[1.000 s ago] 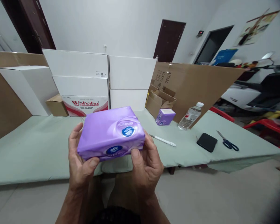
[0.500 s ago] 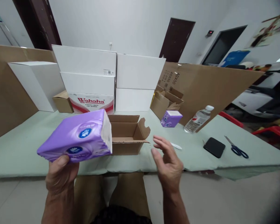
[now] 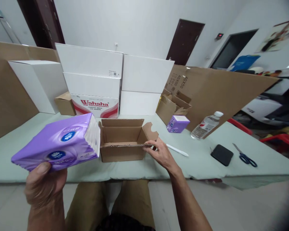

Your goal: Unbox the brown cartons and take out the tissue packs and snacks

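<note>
My left hand (image 3: 47,179) grips a purple pack of tissues (image 3: 60,138) from below, thumb on its front, and holds it up over the table's near left part. To its right stands an open cardboard box (image 3: 122,154) with its inside showing bare. My right hand (image 3: 160,154) pinches the front right corner of that box, where the front wall's edge meets the notched side flap. Part of the box's left end is hidden behind the pack. A white pen-like stick (image 3: 177,149) lies just right of my right hand.
A smaller purple tissue pack (image 3: 178,124), a water bottle (image 3: 207,125), a black square case (image 3: 222,155) and scissors (image 3: 245,156) lie or stand to the right. White boxes (image 3: 93,85) and an open brown carton (image 3: 172,104) line the back, by a cardboard screen (image 3: 219,86).
My right hand has moved left and taken hold of the box's front right corner. My left hand has carried the tissue pack leftward, uncovering more of the box.
</note>
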`<state>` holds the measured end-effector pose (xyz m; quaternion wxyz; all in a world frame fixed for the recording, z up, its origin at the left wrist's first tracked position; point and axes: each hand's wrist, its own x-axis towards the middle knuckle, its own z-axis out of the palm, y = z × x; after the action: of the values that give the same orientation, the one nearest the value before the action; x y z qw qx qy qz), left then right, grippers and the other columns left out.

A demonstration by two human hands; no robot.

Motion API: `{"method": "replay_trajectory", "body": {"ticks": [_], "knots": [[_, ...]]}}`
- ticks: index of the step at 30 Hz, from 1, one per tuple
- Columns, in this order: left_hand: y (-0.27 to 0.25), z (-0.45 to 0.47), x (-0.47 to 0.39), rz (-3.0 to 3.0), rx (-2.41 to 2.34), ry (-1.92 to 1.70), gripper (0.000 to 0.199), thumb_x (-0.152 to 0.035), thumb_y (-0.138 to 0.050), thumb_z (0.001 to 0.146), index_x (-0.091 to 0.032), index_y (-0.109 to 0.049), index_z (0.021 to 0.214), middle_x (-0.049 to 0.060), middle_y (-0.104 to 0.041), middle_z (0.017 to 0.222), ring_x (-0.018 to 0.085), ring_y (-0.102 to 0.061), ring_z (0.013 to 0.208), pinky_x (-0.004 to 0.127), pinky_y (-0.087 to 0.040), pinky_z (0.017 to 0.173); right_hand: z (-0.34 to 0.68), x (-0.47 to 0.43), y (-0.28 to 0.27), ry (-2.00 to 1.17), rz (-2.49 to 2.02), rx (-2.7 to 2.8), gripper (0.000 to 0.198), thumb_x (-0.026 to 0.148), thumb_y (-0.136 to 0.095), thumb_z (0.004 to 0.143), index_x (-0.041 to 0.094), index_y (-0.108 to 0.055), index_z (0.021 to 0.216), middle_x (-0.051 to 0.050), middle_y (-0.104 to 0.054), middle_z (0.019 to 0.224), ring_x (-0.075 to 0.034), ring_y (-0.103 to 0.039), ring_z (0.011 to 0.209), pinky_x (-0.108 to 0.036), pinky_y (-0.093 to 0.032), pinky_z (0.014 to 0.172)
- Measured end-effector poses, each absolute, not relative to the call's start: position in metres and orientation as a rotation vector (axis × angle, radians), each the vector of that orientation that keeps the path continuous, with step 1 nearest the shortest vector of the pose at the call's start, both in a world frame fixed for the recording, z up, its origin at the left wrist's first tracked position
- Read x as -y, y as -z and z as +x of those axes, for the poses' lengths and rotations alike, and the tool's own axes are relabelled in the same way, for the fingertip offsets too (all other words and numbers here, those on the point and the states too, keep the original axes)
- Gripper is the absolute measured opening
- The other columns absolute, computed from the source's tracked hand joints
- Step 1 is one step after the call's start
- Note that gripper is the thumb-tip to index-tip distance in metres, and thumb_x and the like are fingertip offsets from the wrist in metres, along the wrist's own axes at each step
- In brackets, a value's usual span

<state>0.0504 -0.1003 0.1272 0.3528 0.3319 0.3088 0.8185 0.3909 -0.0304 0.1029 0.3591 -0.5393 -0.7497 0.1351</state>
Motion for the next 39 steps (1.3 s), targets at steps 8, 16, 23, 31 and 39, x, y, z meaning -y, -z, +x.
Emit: {"method": "replay_trajectory", "body": {"ticks": [8, 16, 23, 31, 39], "knots": [[-0.128, 0.074, 0.096, 0.742, -0.872, -2.014, 0.057, -0.035, -0.079, 0.074, -0.042, -0.068, 0.129, -0.005, -0.080, 0.118, 0.036, -0.067, 0.128, 0.057, -0.055, 0.111, 0.396, 0.038, -0.093, -0.095, -1.241, 1.718, 0.044, 0.053, -0.066, 0.093, 0.021, -0.072, 0.064, -0.006, -0.069, 0.078, -0.019, -0.061, 0.073, -0.031, -0.051, 0.068], [-0.108, 0.103, 0.078, 0.706, -0.815, -1.882, 0.084, -0.037, -0.098, 0.047, -0.029, -0.072, 0.127, 0.003, -0.080, 0.119, 0.034, -0.072, 0.117, 0.042, -0.062, 0.098, 0.511, 0.087, -0.100, 0.364, -1.577, 1.269, 0.047, 0.062, -0.063, 0.086, 0.021, -0.071, 0.066, -0.006, -0.062, 0.068, -0.019, -0.053, 0.063, -0.034, -0.046, 0.063], [-0.078, 0.121, 0.068, 0.755, -0.767, -1.683, 0.081, -0.033, -0.096, 0.055, -0.024, -0.070, 0.131, 0.009, -0.079, 0.116, 0.034, -0.076, 0.104, 0.047, -0.062, 0.096, 0.596, 0.104, -0.087, 0.632, -1.830, 1.066, 0.045, 0.058, -0.056, 0.086, 0.019, -0.072, 0.069, -0.008, -0.056, 0.073, -0.023, -0.052, 0.069, -0.038, -0.041, 0.067], [-0.076, 0.141, 0.072, 0.771, -0.810, -1.594, 0.085, -0.035, -0.094, 0.059, -0.027, -0.064, 0.138, 0.008, -0.074, 0.129, 0.034, -0.073, 0.112, 0.043, -0.062, 0.096, 0.623, 0.079, -0.067, 0.618, -1.988, 1.010, 0.035, 0.046, -0.058, 0.083, 0.017, -0.071, 0.068, -0.008, -0.051, 0.076, -0.023, -0.047, 0.071, -0.038, -0.037, 0.067], [-0.074, 0.152, 0.067, 0.788, -0.813, -1.526, 0.092, -0.035, -0.094, 0.060, -0.023, -0.059, 0.144, 0.010, -0.074, 0.123, 0.032, -0.074, 0.103, 0.039, -0.063, 0.087, 0.626, 0.056, -0.075, 0.561, -2.019, 1.125, 0.038, 0.046, -0.056, 0.086, 0.015, -0.075, 0.074, -0.007, -0.049, 0.078, -0.021, -0.042, 0.069, -0.036, -0.035, 0.066]]}}
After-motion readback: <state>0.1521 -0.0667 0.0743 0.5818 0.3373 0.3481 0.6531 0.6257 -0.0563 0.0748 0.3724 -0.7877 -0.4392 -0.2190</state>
